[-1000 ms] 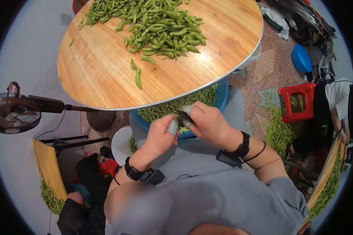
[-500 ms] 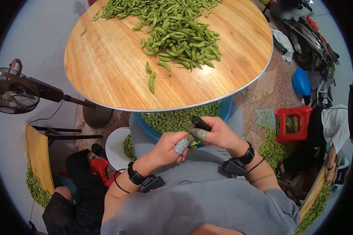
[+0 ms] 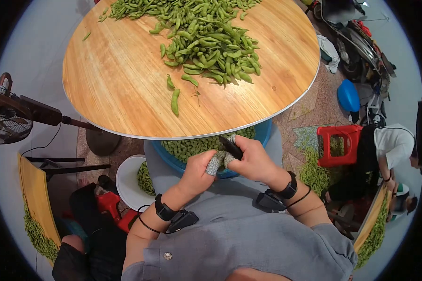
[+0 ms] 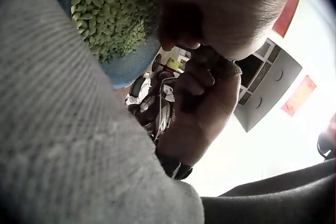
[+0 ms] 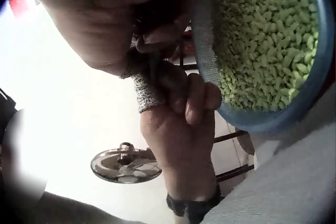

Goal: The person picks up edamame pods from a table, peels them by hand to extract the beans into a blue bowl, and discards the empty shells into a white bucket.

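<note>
In the head view both hands meet over my lap at the near rim of a blue basin (image 3: 266,145) of shelled green beans (image 3: 187,149). My left hand (image 3: 197,173) has curled fingers and a thumb (image 3: 213,166) wrapped in grey speckled tape. Facing it, my right hand (image 3: 255,161) pinches in with a grey-wrapped thumb and a black cover (image 3: 232,149) along its index finger. Thumbs and fingertips close together around an edamame pod, mostly hidden by them. In the right wrist view the left hand (image 5: 178,129) shows curled fingers against the right.
A round wooden table (image 3: 122,93) with a heap of edamame pods (image 3: 211,47) stands ahead. A white bucket (image 3: 126,180) is left of my legs, a fan (image 3: 9,117) farther left. At right are a red stool (image 3: 323,145), pods on the floor (image 3: 314,173) and a seated person (image 3: 391,150).
The head view has shifted about. My hands first drew closer to my body, then moved slightly away again, staying together throughout. A bit of green showed between them half a second ago.
</note>
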